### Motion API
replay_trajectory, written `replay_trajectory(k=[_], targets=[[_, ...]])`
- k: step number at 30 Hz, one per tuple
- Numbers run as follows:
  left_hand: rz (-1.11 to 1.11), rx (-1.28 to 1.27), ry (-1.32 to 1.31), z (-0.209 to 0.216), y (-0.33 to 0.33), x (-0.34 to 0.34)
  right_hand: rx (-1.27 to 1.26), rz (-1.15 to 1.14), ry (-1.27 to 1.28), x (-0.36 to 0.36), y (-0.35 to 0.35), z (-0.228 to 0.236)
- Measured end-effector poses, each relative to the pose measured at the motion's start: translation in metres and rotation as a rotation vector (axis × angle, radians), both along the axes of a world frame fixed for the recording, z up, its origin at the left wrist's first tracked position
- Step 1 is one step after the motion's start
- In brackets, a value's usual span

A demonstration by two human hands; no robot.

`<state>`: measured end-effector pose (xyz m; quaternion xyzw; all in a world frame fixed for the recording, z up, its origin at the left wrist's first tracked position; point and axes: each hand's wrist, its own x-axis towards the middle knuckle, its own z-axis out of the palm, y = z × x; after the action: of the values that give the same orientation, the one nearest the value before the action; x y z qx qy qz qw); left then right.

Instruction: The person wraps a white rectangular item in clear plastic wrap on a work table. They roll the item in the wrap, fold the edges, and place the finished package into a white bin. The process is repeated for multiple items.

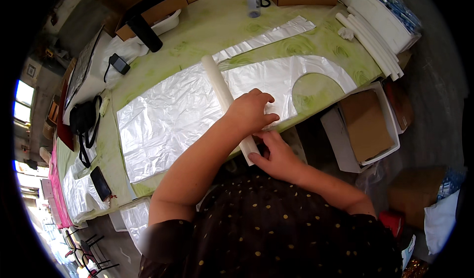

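A thin, shiny white plastic sheet shaped like an apron [165, 122] lies spread on the table, with a long strip and a curved loop at its far and right ends. Across it runs a white tube [217, 83], its near end sticking out past the table edge. My left hand [249, 111] rests over the tube's middle, thumb and forefinger apart; its other fingers are partly hidden. Close to my body, my right hand [277, 155] grips the tube's near end, thumb on top.
The table [197, 36] has a green patterned cover. Along its left lie a phone [100, 183], a black bag [84, 117] and a small device [119, 63]. Farther back are a black cylinder [144, 33], a clear bottle [253, 1] and white tubes [373, 45]. A bin [387, 105] stands below right.
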<state>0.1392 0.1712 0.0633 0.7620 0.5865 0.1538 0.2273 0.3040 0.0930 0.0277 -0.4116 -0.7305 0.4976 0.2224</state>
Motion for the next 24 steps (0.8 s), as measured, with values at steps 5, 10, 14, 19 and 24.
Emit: replay_trajectory(k=[5, 10, 14, 19, 24], targets=[[-0.014, -0.137, 0.092, -0.025, 0.025, 0.007, 0.027, -0.169, 0.198, 0.035, -0.012, -0.034], [0.030, -0.109, 0.165, -0.023, 0.024, 0.016, 0.015, -0.242, 0.274, 0.057, -0.012, -0.047], [-0.035, -0.003, 0.100, -0.028, 0.018, 0.019, 0.020, -0.206, 0.262, 0.056, -0.010, -0.050], [0.069, -0.216, 0.011, -0.019, 0.030, 0.011, -0.007, -0.106, 0.288, 0.048, -0.010, -0.051], [0.154, -0.299, -0.091, -0.013, 0.027, 0.000, 0.394, -0.176, 0.286, 0.056, 0.004, -0.035]])
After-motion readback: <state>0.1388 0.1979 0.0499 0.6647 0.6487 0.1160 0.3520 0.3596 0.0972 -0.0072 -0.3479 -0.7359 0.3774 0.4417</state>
